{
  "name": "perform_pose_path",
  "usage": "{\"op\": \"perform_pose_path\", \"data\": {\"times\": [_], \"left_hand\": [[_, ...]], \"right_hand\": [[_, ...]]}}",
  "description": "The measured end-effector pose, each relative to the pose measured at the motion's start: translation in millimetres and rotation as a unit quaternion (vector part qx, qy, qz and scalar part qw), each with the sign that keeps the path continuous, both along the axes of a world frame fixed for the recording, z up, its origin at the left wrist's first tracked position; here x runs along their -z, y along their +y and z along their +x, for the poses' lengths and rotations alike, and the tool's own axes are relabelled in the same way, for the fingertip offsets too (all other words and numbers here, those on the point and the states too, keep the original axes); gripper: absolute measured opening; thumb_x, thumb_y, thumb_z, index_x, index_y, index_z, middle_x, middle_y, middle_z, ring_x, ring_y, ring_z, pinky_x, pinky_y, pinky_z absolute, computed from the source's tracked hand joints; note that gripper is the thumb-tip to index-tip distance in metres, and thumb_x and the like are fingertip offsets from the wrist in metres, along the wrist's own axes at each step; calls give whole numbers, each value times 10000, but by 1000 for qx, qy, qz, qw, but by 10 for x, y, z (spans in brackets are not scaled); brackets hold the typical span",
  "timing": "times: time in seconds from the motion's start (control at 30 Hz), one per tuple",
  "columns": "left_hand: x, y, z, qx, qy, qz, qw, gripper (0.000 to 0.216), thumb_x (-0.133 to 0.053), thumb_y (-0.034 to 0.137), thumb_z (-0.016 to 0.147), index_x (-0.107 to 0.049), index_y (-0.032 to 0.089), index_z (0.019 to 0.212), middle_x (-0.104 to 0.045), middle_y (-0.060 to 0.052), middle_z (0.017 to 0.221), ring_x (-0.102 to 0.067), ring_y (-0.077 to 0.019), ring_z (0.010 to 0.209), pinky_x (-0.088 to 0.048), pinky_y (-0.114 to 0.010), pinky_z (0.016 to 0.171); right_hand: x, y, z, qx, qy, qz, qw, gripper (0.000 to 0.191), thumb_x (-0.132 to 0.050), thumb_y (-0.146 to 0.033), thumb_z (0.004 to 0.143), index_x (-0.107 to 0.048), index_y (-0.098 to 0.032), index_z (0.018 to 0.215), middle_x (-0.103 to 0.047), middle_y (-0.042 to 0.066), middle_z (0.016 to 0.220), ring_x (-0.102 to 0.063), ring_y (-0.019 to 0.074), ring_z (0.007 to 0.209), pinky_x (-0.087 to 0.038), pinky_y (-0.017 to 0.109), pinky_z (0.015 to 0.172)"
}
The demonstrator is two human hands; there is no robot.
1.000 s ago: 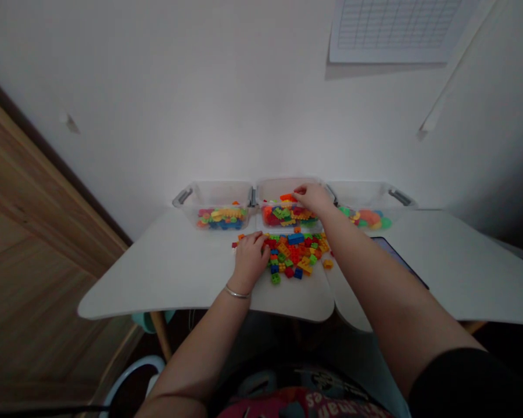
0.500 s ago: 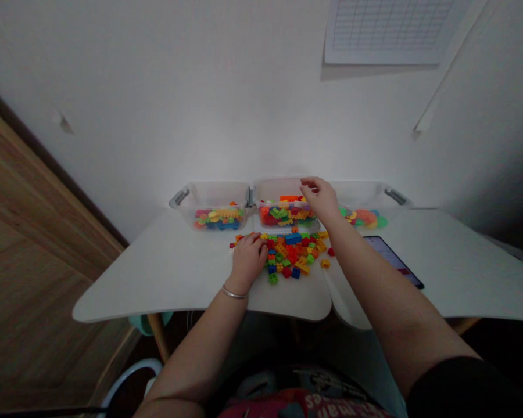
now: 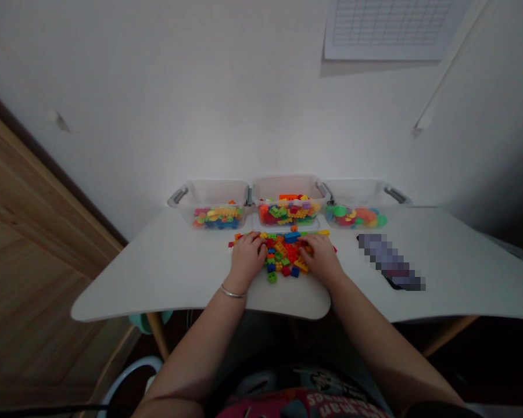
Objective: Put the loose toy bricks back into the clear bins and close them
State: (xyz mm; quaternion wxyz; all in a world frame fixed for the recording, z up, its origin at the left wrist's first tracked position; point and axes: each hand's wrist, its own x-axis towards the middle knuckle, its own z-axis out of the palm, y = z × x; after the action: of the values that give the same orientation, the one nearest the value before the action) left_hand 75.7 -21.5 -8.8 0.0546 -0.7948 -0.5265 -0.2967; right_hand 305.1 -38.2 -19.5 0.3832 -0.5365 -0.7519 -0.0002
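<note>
A pile of small coloured building bricks (image 3: 283,252) lies on the white table in front of me. My left hand (image 3: 248,255), a silver bangle at its wrist, rests against the pile's left side with the fingers apart and slightly bent over the bricks. On the opposite side, my right hand (image 3: 322,256) reaches over the pile's right edge, fingers loosely curved and apart. No brick shows in either grasp, though the fingertips partly cover some. A long blue brick (image 3: 293,237) lies between the two hands near the back of the pile.
Behind the pile, three clear plastic bins stand along the wall: a left bin (image 3: 218,194), a middle bin (image 3: 287,186) and a right bin (image 3: 359,194), each holding coloured pieces. A phone (image 3: 392,264) lies on the white table (image 3: 157,273) at right. Two tabletops meet near my right hand.
My right hand has come down and toward me from above the middle bin to the right side of the brick pile. My left hand has stayed almost where it was.
</note>
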Motion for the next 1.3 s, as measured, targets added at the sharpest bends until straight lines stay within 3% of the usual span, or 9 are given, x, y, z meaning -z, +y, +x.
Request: {"op": "perform_pose_path", "data": {"times": [0.33,0.53,0.83,1.0,1.17,1.3], "left_hand": [[-46,-29,6,-1,-5,-8,1000,246,-500,210,897,-736,195,964,-689,-90,1176,-615,-242,1096,-482,-423,1002],[-51,-28,5,6,-9,-13,1000,255,-488,206,900,-735,187,962,-683,-96,1188,-611,-237,1102,-477,-419,1010],[-37,-23,15,1,-8,-13,1000,249,-496,211,901,-737,184,960,-684,-95,1189,-611,-247,1106,-475,-426,1009],[-28,-7,17,6,-8,-16,1000,238,-505,217,898,-733,188,957,-690,-91,1165,-615,-246,1095,-475,-422,1005],[-11,1,16,7,-12,-4,1000,243,-495,224,901,-733,200,946,-687,-89,1167,-613,-247,1099,-472,-429,1004],[-17,-7,18,6,-13,-8,1000,240,-498,221,899,-733,197,945,-688,-88,1163,-613,-248,1098,-473,-422,1002]], "right_hand": [[-3,82,-71,9,-34,23,999,464,-473,-198,874,-580,-208,1326,-618,83,1323,-521,283,1195,-395,490,1064],[39,157,-58,27,-41,6,999,437,-388,-162,906,-625,-203,1272,-659,78,1263,-551,260,1128,-422,444,1039],[65,278,-76,30,-58,10,998,473,-415,-80,857,-640,-204,1255,-674,66,1246,-569,260,1086,-439,430,1011],[53,271,-78,27,-49,15,998,480,-410,-78,858,-627,-193,1271,-674,78,1241,-566,254,1106,-442,412,1017],[18,247,-87,43,-46,5,998,369,-459,-139,881,-687,-215,1161,-718,83,1110,-592,265,1045,-446,433,996],[5,235,-95,46,-40,-3,998,343,-508,-169,883,-675,-194,1181,-707,96,1144,-580,267,1056,-451,419,980]]}}
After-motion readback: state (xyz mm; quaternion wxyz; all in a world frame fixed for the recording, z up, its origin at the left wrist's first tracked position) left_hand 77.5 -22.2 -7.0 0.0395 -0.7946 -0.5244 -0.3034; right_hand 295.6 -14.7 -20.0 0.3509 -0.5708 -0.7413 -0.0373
